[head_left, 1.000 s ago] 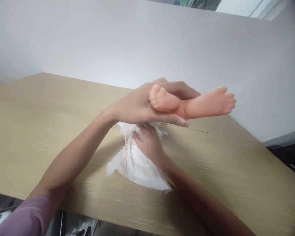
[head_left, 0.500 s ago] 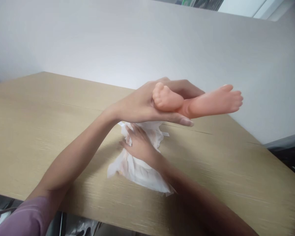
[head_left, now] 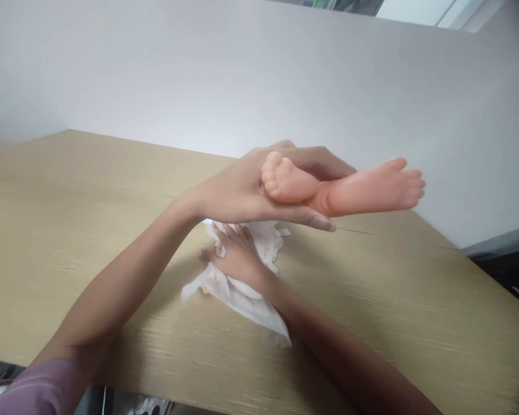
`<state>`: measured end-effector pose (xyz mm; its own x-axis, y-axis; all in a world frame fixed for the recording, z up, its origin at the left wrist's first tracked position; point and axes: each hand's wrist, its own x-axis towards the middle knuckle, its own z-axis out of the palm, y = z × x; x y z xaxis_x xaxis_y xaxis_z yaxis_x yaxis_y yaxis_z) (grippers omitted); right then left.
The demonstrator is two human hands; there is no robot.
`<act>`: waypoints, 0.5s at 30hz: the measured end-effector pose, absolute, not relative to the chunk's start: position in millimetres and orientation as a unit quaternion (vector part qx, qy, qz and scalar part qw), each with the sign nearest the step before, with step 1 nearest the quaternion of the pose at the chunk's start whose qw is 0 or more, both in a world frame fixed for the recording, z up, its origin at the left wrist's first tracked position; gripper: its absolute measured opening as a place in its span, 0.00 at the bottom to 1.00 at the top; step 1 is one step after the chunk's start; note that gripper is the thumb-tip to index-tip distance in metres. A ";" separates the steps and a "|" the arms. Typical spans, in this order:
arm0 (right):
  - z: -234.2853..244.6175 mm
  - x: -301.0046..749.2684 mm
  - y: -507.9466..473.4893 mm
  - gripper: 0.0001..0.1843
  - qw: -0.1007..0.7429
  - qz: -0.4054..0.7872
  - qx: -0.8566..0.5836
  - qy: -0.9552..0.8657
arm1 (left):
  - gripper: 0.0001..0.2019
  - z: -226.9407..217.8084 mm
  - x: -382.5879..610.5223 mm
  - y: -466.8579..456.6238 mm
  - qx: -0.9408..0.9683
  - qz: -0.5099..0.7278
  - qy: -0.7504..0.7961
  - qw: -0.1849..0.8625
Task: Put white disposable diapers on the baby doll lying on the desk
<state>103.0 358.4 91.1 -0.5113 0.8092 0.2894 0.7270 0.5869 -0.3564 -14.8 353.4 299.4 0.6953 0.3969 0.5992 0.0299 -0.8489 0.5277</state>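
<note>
Two baby-doll feet (head_left: pixel 343 191) jut from our left hand (head_left: pixel 251 187), held up above the white disposable diaper (head_left: pixel 259 309). That hand is wrapped around the doll's ankles, thumb along the near side and fingers curled over beyond; the toes turn opposite ways. Our right hand (head_left: pixel 237 256) lies spread on the diaper itself, its thumb reaching past the left edge; whether its fingertips pinch the padding or merely press it, we cannot tell. The hands are apart, the left above the right. The rest of the doll is hidden from us.

The main risk, we judge, is the ankle hold: smooth legs bunched in one hand could twist or slip out and drop onto the diaper and our lower hand. Our left hand also screens the diaper's far end, so we might misjudge how it lies there. Dragging with the right hand could pull the diaper askew, since its near end is creased and loose on the wooden table (head_left: pixel 372 300). One fastening tab (head_left: pixel 284 232) sticks out at the diaper's right and could fold under if the diaper shifts.
</note>
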 end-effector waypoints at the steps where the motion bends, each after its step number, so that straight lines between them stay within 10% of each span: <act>1: 91.4 101.6 358.5 0.41 0.218 0.094 -0.451 -0.860 | 0.19 299.4 -14.6 353.2 0.885 0.376 0.112 0.250; 8: 116.6 109.3 352.4 0.19 0.311 0.104 -0.408 -0.852 | 0.20 301.2 -14.4 352.6 0.882 0.373 0.122 0.261; 15: 95.1 172.9 348.3 0.23 0.322 0.042 -0.401 -0.857 | 0.23 298.8 -16.3 353.6 0.883 0.363 0.166 0.247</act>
<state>172.9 348.3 95.1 -0.4721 0.7137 0.5175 0.6594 0.6755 -0.3299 -16.3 353.6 298.8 0.6815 0.4729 0.5585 0.1152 -0.8229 0.5564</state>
